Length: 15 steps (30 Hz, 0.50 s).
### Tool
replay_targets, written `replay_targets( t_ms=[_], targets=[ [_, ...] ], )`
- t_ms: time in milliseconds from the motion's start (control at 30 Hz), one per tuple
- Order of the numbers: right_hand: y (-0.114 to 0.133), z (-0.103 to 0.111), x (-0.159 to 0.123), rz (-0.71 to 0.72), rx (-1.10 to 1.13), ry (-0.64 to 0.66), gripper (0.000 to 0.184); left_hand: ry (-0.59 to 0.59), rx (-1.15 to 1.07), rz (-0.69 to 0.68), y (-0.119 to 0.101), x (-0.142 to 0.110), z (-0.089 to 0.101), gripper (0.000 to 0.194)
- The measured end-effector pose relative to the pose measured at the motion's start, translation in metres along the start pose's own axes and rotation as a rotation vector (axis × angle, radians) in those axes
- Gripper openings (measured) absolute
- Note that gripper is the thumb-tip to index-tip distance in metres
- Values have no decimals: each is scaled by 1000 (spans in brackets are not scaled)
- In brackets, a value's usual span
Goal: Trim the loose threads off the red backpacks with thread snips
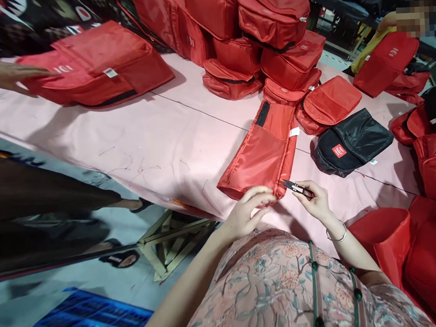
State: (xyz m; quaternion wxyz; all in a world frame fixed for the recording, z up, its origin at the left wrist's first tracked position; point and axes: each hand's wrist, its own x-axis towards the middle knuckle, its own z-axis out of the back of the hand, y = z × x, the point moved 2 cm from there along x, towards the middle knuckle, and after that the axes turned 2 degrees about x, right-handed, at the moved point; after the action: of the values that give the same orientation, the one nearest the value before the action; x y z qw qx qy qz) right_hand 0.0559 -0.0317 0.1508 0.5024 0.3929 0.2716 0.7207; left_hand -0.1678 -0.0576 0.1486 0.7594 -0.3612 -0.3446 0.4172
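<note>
In front of me a red bag [262, 149], flattened with its seams showing, lies on the pink-covered table. A white label [294, 131] sticks out from its right side. My left hand [251, 208] is curled at the bag's near edge, with fingertips and thumb closed on the fabric by the corner. Thread snips [297, 188] with black blades are held in my right hand [315, 202]. Their tips point left, close to the bag's lower right seam. To the right lies a black bag [350, 143] with a small red patch.
Red bags [235, 59] are piled at the table's far side, with more heaped at right [380, 238]. Another person's hand [12, 76] touches a large red bag [116, 64] at left. Loose threads lie on the pink cover [155, 147]. A blue slatted pallet [80, 319] is on the floor.
</note>
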Motion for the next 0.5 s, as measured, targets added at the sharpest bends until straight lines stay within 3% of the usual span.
replay_targets(
  t_ms=[100,200,333,500],
  targets=[
    [-3,-3,1,-107,88,-107,26,-152,193,89,1,22,-2,34],
    [-6,-8,1,-163,154,-122,28,-190,327,125,5,36,-12,22],
    [-11,-12,1,-223,183,-120,26,-225,302,134,8,45,-15,16],
    [-16,-12,2,-262,177,-136,27,-249,288,263,10,56,-10,16]
  ],
)
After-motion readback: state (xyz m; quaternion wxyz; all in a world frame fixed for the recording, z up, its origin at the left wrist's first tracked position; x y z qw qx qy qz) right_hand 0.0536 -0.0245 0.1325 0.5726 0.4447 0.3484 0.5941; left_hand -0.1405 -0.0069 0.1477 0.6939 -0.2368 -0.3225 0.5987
